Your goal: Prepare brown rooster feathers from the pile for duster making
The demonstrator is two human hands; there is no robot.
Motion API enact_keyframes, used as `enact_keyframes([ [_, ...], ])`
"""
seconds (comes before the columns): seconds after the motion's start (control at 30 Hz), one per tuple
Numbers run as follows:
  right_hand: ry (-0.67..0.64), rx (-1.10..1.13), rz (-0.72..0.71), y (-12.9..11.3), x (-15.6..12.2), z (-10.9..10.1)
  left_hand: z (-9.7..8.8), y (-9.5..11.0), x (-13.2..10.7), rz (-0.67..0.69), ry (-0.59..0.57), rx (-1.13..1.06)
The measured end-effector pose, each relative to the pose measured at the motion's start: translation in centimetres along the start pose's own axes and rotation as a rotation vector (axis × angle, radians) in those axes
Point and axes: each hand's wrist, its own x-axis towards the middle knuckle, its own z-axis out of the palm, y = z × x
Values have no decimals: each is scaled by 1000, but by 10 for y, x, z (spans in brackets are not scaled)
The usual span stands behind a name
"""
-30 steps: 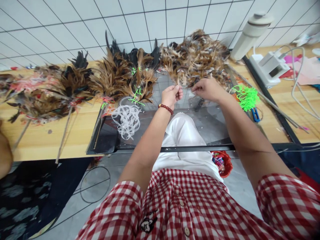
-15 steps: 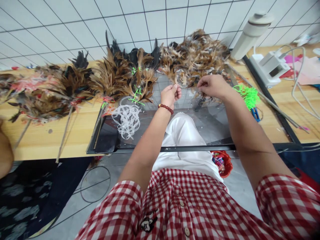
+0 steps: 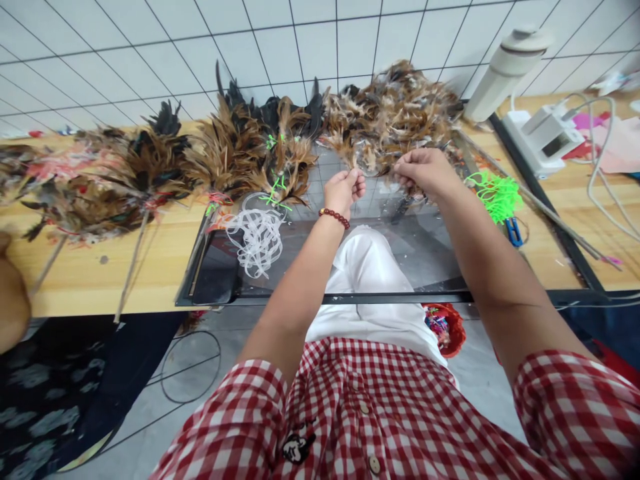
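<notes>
On my feed, the bare left hand (image 3: 343,191) pinches a small brown feather tuft (image 3: 346,151) above the dark glass panel (image 3: 430,250); the bare right hand (image 3: 427,172) draws its fingertips together, their contents unclear to me.

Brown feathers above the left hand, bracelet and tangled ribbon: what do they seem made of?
Brown feathers: probably natural, soft, with uneven colouring. Bracelet: glossy dark-red beads, perhaps wood or plastic, unclear which. Ribbon: likely thin, smooth plastic, given its translucent look and loose curls.

A white tiled wall (image 3: 310,43) backs the wooden table (image 3: 90,283)
</notes>
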Motion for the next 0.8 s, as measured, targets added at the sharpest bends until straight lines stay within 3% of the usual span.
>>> enact_keyframes([
  [0.1,-89,296,126,-6,-2,8,0,-2,-1,-17,-32,4],
  [0.17,-100,371,141,-10,-4,14,0,-3,0,-30,-48,5],
  [0.33,-64,331,83,-17,-10,18,-1,-3,0,-9,-45,28],
  [0.53,-59,334,92,-15,-9,20,0,0,-9,-155,-249,144],
  [0.73,59,398,161,-9,-2,16,1,2,-8,-86,-169,12],
  [0.8,-47,433,256,-12,-5,19,1,3,-8,-80,-158,-13],
])
